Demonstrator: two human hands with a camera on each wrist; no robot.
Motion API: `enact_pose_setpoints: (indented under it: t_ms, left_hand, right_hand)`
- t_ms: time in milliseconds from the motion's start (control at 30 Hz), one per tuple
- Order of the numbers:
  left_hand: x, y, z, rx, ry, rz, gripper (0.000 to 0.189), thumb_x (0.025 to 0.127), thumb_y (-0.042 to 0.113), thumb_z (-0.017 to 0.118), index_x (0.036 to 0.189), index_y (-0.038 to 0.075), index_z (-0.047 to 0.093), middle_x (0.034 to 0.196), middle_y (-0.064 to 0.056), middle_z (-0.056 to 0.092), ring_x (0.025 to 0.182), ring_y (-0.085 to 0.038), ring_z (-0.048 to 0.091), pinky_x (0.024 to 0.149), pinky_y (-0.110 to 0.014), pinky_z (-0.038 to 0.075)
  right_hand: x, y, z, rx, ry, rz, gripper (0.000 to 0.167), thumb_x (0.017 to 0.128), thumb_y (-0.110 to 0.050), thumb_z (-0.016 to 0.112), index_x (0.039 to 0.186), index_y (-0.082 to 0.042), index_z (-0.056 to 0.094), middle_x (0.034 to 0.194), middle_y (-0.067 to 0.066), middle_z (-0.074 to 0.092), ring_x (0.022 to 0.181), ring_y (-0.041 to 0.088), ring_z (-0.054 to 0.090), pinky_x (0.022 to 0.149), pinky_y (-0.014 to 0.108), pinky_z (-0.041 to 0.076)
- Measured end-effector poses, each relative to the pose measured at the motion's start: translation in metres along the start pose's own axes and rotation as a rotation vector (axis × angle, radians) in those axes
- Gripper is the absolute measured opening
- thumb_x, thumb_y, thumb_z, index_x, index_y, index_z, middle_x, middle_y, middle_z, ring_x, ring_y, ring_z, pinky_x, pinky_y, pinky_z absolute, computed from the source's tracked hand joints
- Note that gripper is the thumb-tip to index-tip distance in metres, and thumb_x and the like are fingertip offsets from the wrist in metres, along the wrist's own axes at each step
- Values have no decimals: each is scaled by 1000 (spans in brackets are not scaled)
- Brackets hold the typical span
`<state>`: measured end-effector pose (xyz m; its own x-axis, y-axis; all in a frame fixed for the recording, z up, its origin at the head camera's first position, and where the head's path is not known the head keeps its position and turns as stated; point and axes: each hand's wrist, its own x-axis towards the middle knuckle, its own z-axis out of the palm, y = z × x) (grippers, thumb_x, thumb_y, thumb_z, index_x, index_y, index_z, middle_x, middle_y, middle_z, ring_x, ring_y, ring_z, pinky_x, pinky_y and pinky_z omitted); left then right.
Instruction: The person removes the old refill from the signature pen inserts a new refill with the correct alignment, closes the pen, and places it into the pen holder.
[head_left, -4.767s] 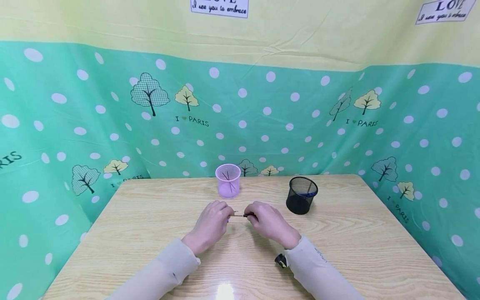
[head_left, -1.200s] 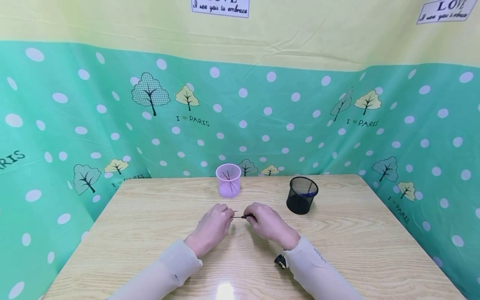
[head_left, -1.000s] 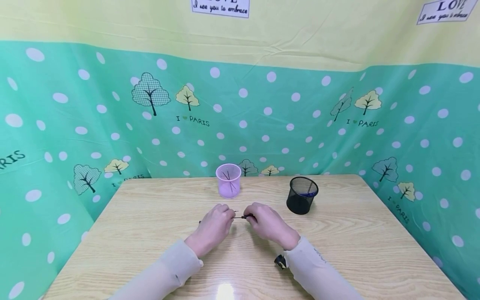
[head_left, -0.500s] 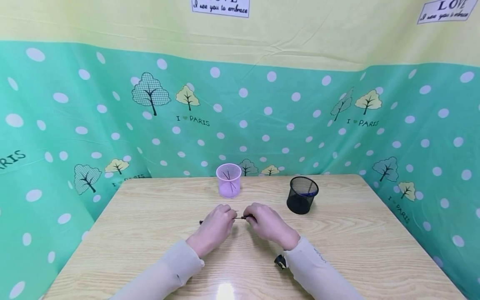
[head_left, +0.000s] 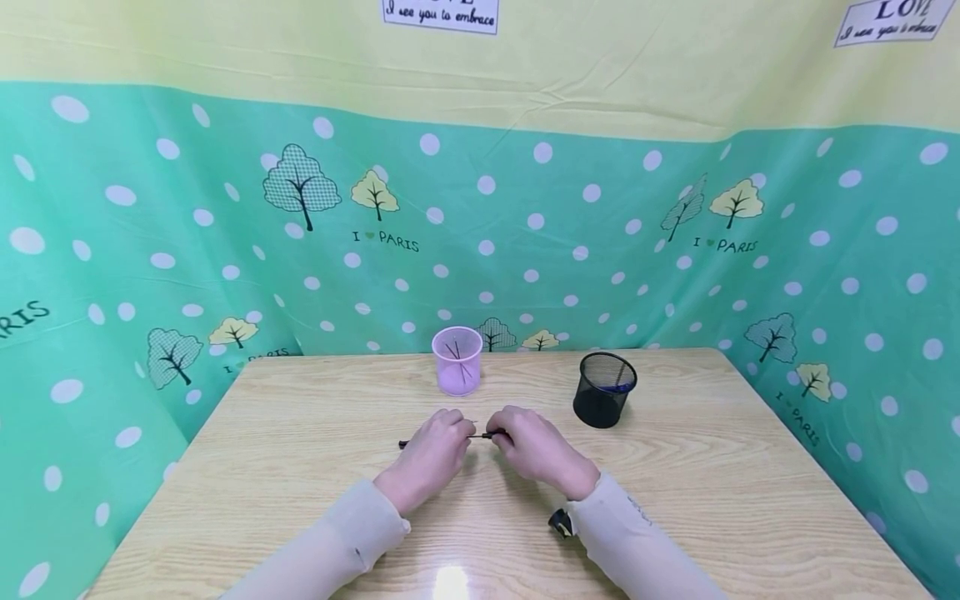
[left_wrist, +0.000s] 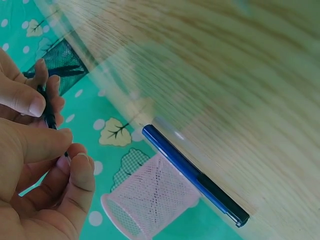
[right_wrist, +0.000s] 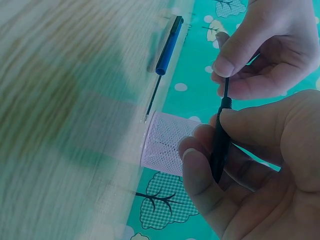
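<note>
In the head view my left hand [head_left: 429, 454] and right hand [head_left: 536, 442] meet over the middle of the table. Fingers and thumb of the right hand hold a slim black pen section [right_wrist: 220, 145], seen in the right wrist view. A thin dark rod, like a pen refill [right_wrist: 226, 87], sticks out of its end. My left hand pinches that rod, covering its far part. Beyond the hands lies a blue pen [left_wrist: 187, 170] with a black clip end; the right wrist view shows a thin tipped refill [right_wrist: 154, 97] protruding from it.
A lilac mesh cup [head_left: 457, 379] with several thin dark sticks stands behind the hands. To the right is a black mesh cup [head_left: 598, 407] with something blue inside. A small black object [head_left: 560, 523] shows beside the right sleeve. Patterned cloth [head_left: 487, 208] hangs behind the table.
My left hand has shifted slightly right and toward me. A dark pen end has come into view on its left; the blue patch by its fingers is hidden. The right hand stays nearly still.
</note>
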<state>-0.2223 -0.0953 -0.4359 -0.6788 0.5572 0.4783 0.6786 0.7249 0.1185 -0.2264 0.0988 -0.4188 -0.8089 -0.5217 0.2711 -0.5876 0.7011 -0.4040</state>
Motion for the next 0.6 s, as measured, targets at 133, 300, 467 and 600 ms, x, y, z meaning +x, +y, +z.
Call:
enact_pose_setpoints:
  t_ms: [133, 300, 467, 600]
  left_hand:
    - [0, 1, 0, -8, -3, 2, 12, 78, 1, 70, 88, 8, 68, 82, 1, 59, 76, -16, 56, 69, -29, 49]
    - [0, 0, 0, -6, -5, -1, 13, 78, 1, 70, 89, 8, 68, 82, 1, 59, 77, -16, 56, 70, -30, 49]
    - [-1, 0, 0, -10, -8, -22, 15, 78, 2, 71, 93, 6, 68, 86, -1, 61, 81, -17, 58, 73, -31, 50]
    - [-2, -2, -2, -17, -5, -39, 17, 78, 3, 71, 95, 5, 68, 89, -2, 62, 84, -19, 59, 76, -32, 51]
  right_hand:
    - [0, -1, 0, -2, -1, -1, 12, 90, -6, 61, 96, -12, 70, 90, 0, 64, 82, 8, 57, 74, 28, 51]
    - [0, 0, 0, -3, 1, -4, 13, 90, -5, 61, 96, -12, 70, 90, 0, 64, 82, 8, 57, 74, 28, 51]
    - [0, 0, 1, -1, 5, -8, 13, 89, -4, 61, 95, -12, 70, 91, -1, 64, 83, 8, 57, 74, 28, 51]
    - [0, 1, 0, 0, 4, -6, 13, 89, -4, 62, 95, -12, 70, 91, -1, 64, 83, 8, 57, 75, 28, 51]
